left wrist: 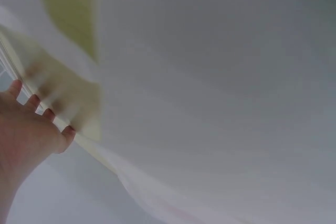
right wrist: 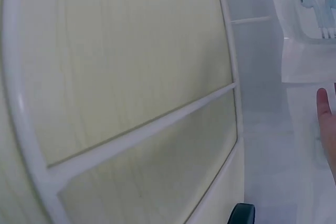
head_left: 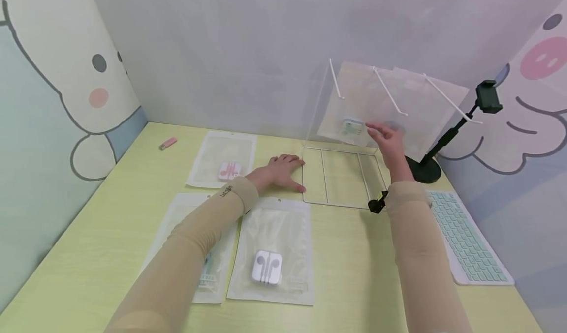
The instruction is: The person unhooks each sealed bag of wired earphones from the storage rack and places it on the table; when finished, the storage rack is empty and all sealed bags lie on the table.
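Observation:
My left hand [head_left: 283,170] lies spread flat on the table with straight fingers, its fingertips at the left side of a white wire rack [head_left: 327,175]. Three white prongs rise from the rack. Clear zip pouches [head_left: 365,92] hang on these prongs, and the front left one has a boxed pair of earphones [head_left: 352,126] at its bottom. My right hand [head_left: 385,141] is raised beside that box, fingers extended toward the pouch's lower part. In the right wrist view, fingers [right wrist: 324,103] show just below the pouch's bottom edge. The left wrist camera is mostly covered by pale, blurred material.
Three more pouches lie on the table: one with pink earphones [head_left: 229,170], one with white earphones [head_left: 267,267], and one partly under my left sleeve [head_left: 208,274]. A pink USB stick [head_left: 168,143] sits far left. At right stand a black phone holder [head_left: 447,136] and a mint keyboard [head_left: 469,239].

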`<state>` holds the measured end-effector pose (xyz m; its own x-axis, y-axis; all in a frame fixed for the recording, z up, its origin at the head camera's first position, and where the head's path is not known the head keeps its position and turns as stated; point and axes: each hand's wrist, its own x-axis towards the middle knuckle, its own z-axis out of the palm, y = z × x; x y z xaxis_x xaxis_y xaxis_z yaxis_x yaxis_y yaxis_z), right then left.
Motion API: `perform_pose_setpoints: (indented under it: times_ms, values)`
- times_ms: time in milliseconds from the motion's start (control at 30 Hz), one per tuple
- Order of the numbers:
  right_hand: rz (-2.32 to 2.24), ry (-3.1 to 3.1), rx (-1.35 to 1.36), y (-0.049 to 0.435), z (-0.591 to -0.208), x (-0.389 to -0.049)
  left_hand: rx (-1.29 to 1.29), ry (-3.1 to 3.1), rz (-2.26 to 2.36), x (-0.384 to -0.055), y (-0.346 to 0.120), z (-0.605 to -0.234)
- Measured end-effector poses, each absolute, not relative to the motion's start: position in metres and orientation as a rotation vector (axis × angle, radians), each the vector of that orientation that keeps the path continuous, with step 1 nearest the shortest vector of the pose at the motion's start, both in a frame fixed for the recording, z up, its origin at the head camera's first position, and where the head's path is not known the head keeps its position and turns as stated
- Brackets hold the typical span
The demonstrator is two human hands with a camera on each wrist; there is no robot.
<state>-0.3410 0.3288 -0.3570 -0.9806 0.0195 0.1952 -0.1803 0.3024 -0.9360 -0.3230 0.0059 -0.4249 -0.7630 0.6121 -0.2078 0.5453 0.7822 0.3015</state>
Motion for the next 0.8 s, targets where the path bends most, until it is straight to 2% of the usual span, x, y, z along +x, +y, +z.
perform_pose_setpoints:
  times_ms: [467, 800]
  values:
    - [1.695, -2.49, 0.131, 0.348, -0.378, -0.336, 0.902, 2.691, 0.297, -0.326, 0.007, -0.426]
    - [1.615, -2.425, 0.121, 0.359, -0.376, -0.323, 0.913, 2.691, 0.301, -0.326, 0.009, -0.426]
